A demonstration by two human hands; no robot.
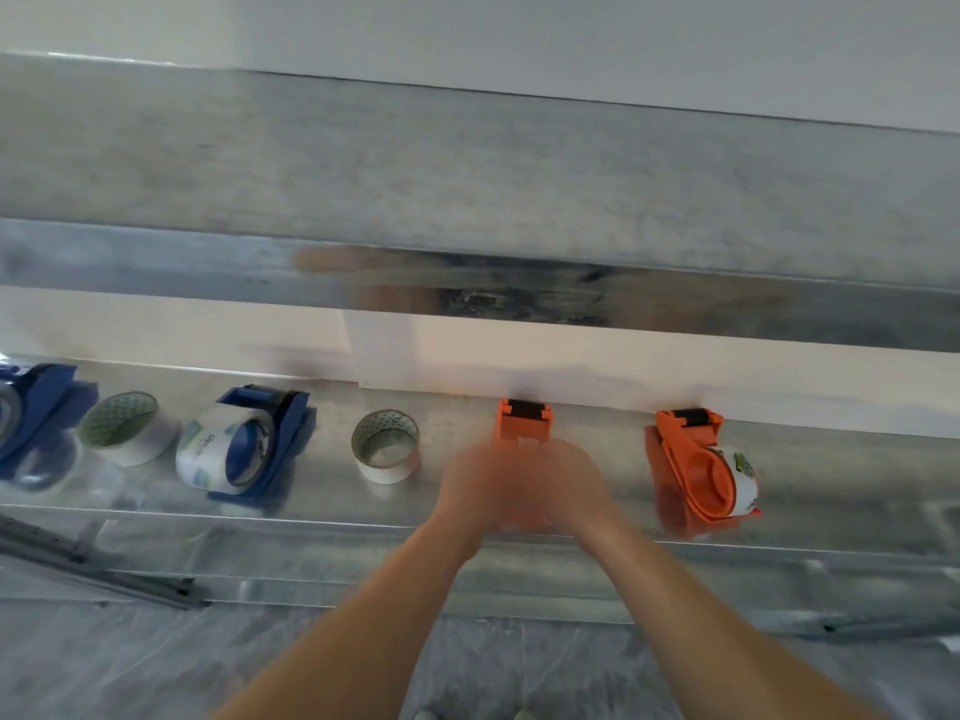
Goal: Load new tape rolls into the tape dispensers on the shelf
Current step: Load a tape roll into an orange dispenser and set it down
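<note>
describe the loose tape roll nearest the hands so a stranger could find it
Look along the lower metal shelf. The tape roll lies alone between the loaded blue dispenser and the half-hidden orange dispenser. The other loose roll has a second blue dispenser on its left.

Both my bare forearms reach forward, left hand and right hand touching side by side, fingers too blurred to read.

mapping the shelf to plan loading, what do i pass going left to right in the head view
blue dispenser at the edge → loose tape roll → blue dispenser with roll → second loose roll → partly hidden orange dispenser → orange dispenser with roll
</note>
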